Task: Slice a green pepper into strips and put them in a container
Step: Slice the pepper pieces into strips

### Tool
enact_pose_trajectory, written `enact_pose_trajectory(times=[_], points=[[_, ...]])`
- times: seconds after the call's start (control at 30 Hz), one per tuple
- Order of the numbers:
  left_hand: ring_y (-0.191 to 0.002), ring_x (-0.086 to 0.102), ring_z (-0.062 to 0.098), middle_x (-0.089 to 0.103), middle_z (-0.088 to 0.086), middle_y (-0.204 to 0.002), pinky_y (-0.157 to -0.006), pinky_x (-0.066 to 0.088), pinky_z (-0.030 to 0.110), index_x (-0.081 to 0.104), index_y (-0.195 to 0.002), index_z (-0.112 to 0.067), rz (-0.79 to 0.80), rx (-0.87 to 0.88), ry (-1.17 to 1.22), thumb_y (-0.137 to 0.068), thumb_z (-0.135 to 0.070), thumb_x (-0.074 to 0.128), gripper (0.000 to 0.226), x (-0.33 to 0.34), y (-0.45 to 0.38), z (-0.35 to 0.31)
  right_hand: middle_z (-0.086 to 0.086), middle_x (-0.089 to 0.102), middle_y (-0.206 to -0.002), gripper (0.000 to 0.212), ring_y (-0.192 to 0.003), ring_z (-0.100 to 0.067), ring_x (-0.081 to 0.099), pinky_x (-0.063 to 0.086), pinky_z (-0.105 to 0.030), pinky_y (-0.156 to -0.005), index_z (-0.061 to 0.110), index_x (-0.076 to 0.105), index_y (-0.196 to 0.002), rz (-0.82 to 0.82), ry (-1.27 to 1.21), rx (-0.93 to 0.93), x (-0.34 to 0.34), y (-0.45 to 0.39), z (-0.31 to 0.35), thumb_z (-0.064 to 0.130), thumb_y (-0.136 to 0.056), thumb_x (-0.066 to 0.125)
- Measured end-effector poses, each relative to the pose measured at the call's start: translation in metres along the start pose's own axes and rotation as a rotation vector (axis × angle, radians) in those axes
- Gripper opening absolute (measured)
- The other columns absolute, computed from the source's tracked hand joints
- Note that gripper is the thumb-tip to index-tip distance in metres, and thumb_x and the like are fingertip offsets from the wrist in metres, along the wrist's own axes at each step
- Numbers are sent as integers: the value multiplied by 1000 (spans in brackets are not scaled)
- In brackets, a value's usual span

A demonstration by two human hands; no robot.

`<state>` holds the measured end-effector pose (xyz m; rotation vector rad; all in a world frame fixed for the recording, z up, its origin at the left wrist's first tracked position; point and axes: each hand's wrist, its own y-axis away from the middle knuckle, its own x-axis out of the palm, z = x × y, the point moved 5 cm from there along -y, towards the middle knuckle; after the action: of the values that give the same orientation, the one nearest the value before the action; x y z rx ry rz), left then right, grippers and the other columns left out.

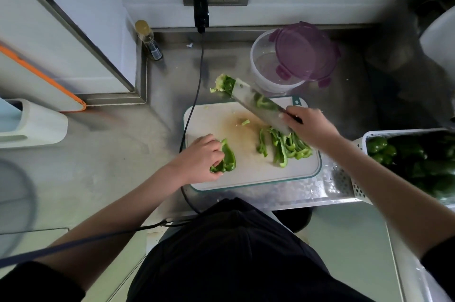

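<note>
A white cutting board [248,168] with a teal rim lies on the steel counter [118,154]. The left hand [199,159] rests at the board's left edge, its fingers curled and clamped on an uncut green pepper piece [227,157] that lies flat on the board. The right hand [311,125] grips the handle of a cleaver [258,107], fingers closed around it; the blade is raised and tilted above the board's far right part, with a pepper scrap lying on its flat. A heap of pepper strips [285,145] lies on the board's right half, just below the blade. Beyond the board stands a clear round container [268,65], its purple lid [306,52] resting askew over the rim. The pepper core [222,82] lies on the counter beside the blade tip. A white basket [362,168] of whole peppers sits at the right.
</note>
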<state>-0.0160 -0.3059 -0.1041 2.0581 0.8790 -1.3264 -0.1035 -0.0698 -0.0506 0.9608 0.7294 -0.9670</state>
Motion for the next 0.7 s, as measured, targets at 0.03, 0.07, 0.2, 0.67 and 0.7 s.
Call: enact_pose_trajectory(times=[0.03, 0.07, 0.2, 0.67, 0.7], points=[[-83, 41, 16, 46, -6, -70, -74, 47, 30, 41, -59, -19, 28, 35, -6, -63, -36, 77, 39, 2, -2, -4, 2, 54, -67, 27, -64, -21, 54, 40, -33, -56, 22, 55, -83, 56, 86, -50, -5, -3, -1, 41, -97, 43], [-82, 43, 17, 46, -6, -71, -76, 48, 31, 39, -60, -20, 49, 60, -11, -64, -36, 76, 41, 4, -4, -5, 3, 54, -69, 26, -68, -22, 55, 39, -32, -58, 23, 57, -90, 108, 187, -105, -9, -8, -2, 43, -97, 42], [-80, 47, 18, 45, -7, -70, -76, 47, 29, 37, -61, -20, 62, 58, -35, -64, -38, 76, 42, 5, 1, -1, -2, 63, -92, 35, -87, -24, 61, 38, -30, -64, 24, 57, -109, 232, 495, -315, -19, -37, -1, 49, -96, 37], [-81, 44, 17, 47, -5, -71, -74, 43, 26, 46, -57, -17, 42, 8, -62, -62, -37, 76, 37, 4, 7, 2, -1, 65, -104, 34, -96, -23, 62, 41, -30, -69, 24, 55, -120, 113, 773, -522, -48, -67, 3, 43, -97, 39], [-82, 44, 17, 48, -4, -72, -74, 43, 25, 47, -57, -17, 38, 7, -72, -62, -37, 76, 35, 3, 6, 2, -2, 65, -104, 35, -98, -25, 62, 42, -32, -71, 24, 54, -121, 110, 773, -483, -50, -69, -1, 43, -97, 38]])
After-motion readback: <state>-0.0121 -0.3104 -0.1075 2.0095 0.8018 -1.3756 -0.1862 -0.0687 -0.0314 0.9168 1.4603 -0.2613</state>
